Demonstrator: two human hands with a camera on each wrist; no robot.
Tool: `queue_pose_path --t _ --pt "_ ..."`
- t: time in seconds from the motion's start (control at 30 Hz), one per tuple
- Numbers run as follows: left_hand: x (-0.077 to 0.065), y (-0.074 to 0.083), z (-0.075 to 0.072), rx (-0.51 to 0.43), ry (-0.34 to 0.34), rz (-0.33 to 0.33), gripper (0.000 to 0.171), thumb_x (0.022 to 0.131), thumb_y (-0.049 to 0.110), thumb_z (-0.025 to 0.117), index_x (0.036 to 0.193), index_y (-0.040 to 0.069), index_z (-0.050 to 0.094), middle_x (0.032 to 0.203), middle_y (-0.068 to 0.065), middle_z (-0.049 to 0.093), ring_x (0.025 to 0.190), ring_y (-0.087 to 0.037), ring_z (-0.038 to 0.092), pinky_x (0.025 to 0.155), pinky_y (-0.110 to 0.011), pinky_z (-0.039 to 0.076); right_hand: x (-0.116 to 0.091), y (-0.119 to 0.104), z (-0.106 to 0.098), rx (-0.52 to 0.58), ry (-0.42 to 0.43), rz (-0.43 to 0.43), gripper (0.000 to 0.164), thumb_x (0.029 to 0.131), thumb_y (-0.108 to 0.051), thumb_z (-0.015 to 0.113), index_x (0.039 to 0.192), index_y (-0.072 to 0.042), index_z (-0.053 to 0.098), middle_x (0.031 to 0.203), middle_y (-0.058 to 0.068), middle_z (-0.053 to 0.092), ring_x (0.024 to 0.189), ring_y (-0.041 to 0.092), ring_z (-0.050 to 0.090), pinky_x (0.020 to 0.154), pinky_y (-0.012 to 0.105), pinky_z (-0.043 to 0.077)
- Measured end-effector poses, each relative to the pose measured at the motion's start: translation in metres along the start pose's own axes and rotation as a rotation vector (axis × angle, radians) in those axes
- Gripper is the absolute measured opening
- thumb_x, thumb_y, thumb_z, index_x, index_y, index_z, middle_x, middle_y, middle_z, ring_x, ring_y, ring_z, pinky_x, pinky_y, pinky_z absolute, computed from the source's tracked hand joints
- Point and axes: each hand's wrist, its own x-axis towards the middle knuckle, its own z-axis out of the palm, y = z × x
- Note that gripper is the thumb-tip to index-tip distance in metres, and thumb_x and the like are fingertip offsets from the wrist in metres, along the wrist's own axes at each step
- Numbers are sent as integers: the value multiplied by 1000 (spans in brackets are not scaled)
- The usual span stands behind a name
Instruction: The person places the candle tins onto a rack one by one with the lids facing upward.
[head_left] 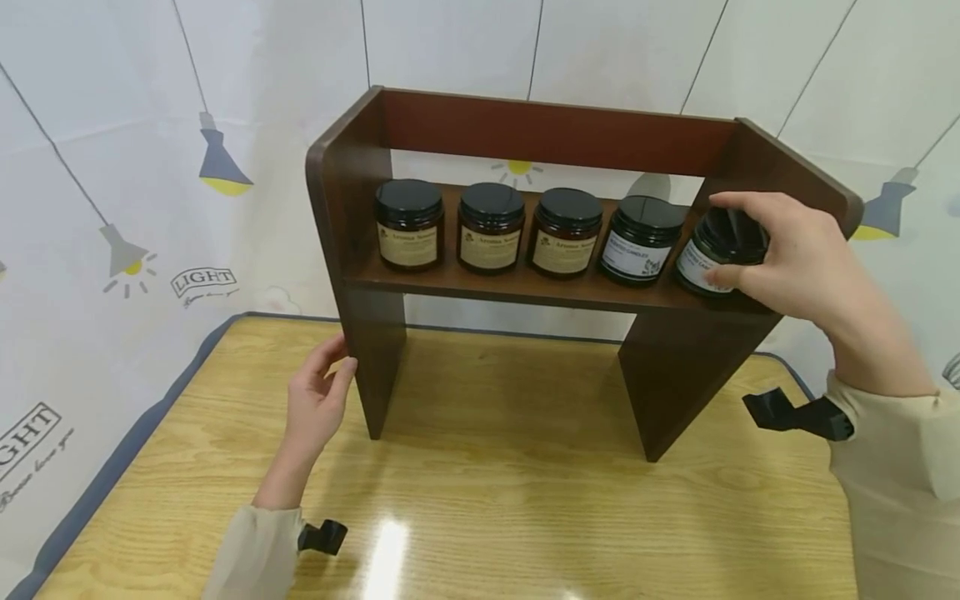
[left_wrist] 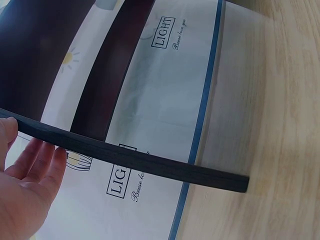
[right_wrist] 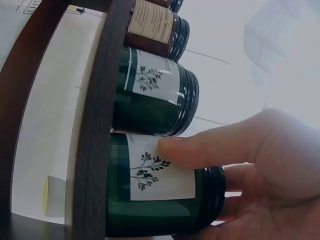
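My right hand [head_left: 798, 250] grips a dark green candle jar [head_left: 693, 265] with a white label and black lid, at the right end of the shelf board. In the right wrist view the thumb [right_wrist: 190, 150] presses on the label of that candle jar [right_wrist: 150, 215], whose base meets the board. Left of it stands a second green candle jar [head_left: 636, 260]. My left hand [head_left: 318, 400] is at the left side panel of the dark brown wooden shelf [head_left: 375, 358]. In the left wrist view, its thumb and fingers [left_wrist: 37, 162] lie on either side of the panel's edge.
Three amber candle jars with cream labels, the leftmost one [head_left: 410, 246] near the left panel, stand in the same row. The shelf stands on a wood-grain table [head_left: 510, 517]. Behind it hangs a white cloth [head_left: 285, 100] printed with lamps.
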Motion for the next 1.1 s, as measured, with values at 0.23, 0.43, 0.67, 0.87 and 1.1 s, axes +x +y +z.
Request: queue_pose_path --t 0.23,0.43,0.67,0.87,1.1 --pt "1 -1 0 -8 -5 7 26 86 -20 49 111 -24 49 106 12 61 97 -5 57 78 -13 49 11 7 -7 -33 -131 19 72 81 -12 70 144 -8 34 137 27 39 116 45 39 86 61 34" --pt "1 0 0 -7 -5 -2 26 86 -20 49 112 -24 49 106 12 61 96 -5 56 78 -13 49 19 9 -11 -20 -222 -12 72 82 -10 69 145 -13 33 130 24 45 107 38 45 82 53 36" --pt "0 0 0 -11 0 -6 26 86 -20 49 111 -24 49 105 12 61 96 -5 56 78 -13 49 26 13 -14 -79 -335 -90 72 86 -8 66 146 -16 27 142 21 33 112 38 44 85 55 38" --pt "-1 -1 0 -6 -2 -10 26 86 -20 49 111 -24 49 105 12 61 96 -5 56 78 -13 49 28 12 -14 -88 -341 -119 68 85 -5 66 142 -17 31 129 19 44 104 34 49 81 49 40" --pt "-1 2 1 2 7 -12 26 86 -19 49 111 -24 50 105 12 61 96 -4 57 78 -12 49 27 12 -16 -96 -347 -123 70 84 -3 66 142 -18 30 135 20 40 112 36 46 84 52 40"
